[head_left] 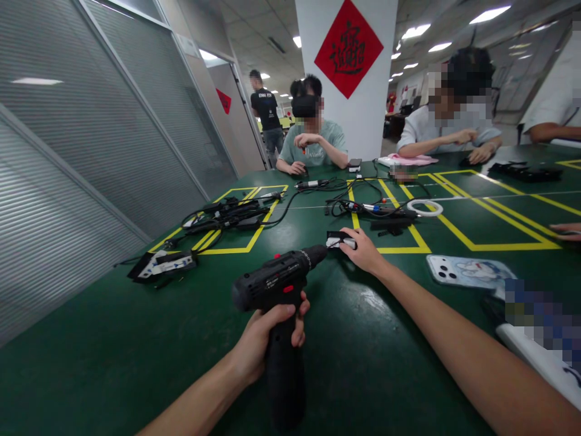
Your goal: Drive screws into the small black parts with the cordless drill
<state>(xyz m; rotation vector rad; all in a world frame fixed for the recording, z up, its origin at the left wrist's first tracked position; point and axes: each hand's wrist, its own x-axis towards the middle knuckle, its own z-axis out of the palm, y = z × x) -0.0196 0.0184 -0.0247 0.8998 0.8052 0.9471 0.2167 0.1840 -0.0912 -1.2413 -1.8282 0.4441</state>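
My left hand (267, 330) is closed round the grip of a black cordless screwdriver (276, 287), whose nose points right and away from me. The tip meets a small black-and-white part (338, 240) on the green table (136, 351). My right hand (363, 249) reaches forward and pinches that part, pressing it against the table top.
A phone (467, 270) in a pale patterned case lies at my right. A tangle of black cables and adapters (227, 215) sits at the left, a white ring (424, 208) and more tools farther off. Two people sit at the far edge by a white pillar (347, 91).
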